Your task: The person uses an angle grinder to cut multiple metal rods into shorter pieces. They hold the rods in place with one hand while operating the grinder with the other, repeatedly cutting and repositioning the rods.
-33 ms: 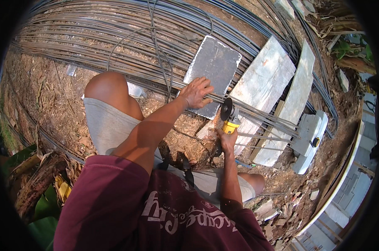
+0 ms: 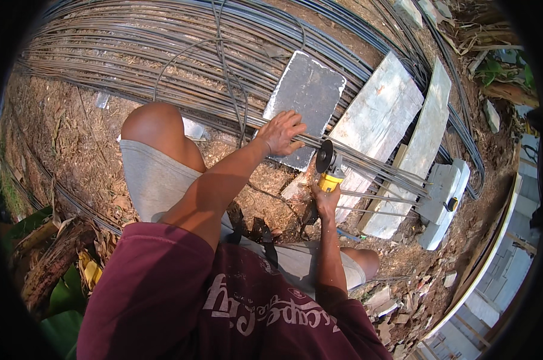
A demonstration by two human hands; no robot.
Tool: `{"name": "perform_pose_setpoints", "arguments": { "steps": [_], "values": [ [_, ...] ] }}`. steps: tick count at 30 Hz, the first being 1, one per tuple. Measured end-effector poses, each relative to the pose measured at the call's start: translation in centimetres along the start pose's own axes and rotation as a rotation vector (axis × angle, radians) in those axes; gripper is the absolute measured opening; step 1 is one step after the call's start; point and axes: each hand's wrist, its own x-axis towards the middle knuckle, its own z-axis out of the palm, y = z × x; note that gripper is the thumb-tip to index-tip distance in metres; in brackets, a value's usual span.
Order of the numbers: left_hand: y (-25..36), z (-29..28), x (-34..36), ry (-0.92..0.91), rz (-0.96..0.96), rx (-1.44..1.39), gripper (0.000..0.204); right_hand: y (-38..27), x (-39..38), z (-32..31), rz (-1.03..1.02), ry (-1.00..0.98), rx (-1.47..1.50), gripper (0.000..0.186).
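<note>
My left hand point(image 2: 280, 132) is closed on thin steel rods point(image 2: 367, 159) lying across a dark, white-edged slab point(image 2: 304, 87). In my right hand point(image 2: 324, 201) is a yellow angle grinder point(image 2: 330, 179), its dark disc point(image 2: 324, 157) at the rods just right of my left hand. Small bright specks show below the disc and by my right forearm. The rods extend right over two pale boards point(image 2: 376, 102) toward a stepped pale block point(image 2: 439, 204).
Long bundles of rebar point(image 2: 133, 54) cover the ground ahead, with loose loops of rod on top. My bent knees flank the work. Dry banana leaves and plants point(image 2: 55, 264) are at lower left; rubble point(image 2: 385, 306) and a curved edge with grey panels point(image 2: 505, 258) are at right.
More bright specks appear below the disc and along my right forearm. My hands, the grinder and the rods look otherwise unmoved.
</note>
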Motion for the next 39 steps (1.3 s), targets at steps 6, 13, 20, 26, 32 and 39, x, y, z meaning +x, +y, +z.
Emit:
{"name": "perform_pose_setpoints", "arguments": {
  "steps": [6,13,20,26,32,39],
  "values": [
    [-0.1,0.1,0.0,-0.016,-0.009,0.014,0.045,0.0,0.2,-0.1,0.052,-0.010,-0.002,0.053],
    [-0.7,0.0,0.4,-0.042,-0.023,0.013,0.046,0.0,1.1,0.3,0.107,-0.030,-0.002,0.051],
    [-0.6,0.3,0.2,-0.026,-0.045,0.050,0.047,0.5,0.9,0.5,0.013,-0.026,0.039,0.041],
    [-0.9,0.4,0.2,-0.063,-0.054,0.000,0.047,0.3,1.1,0.3,0.062,-0.044,0.010,0.050],
    [-0.6,0.1,0.5,0.027,0.005,0.058,0.047,0.3,0.9,0.2,0.043,-0.037,0.028,0.050],
    [-0.6,0.0,0.5,-0.072,-0.053,0.001,0.048,0.6,0.6,0.2,0.025,-0.011,-0.024,0.046]
  ]
}}
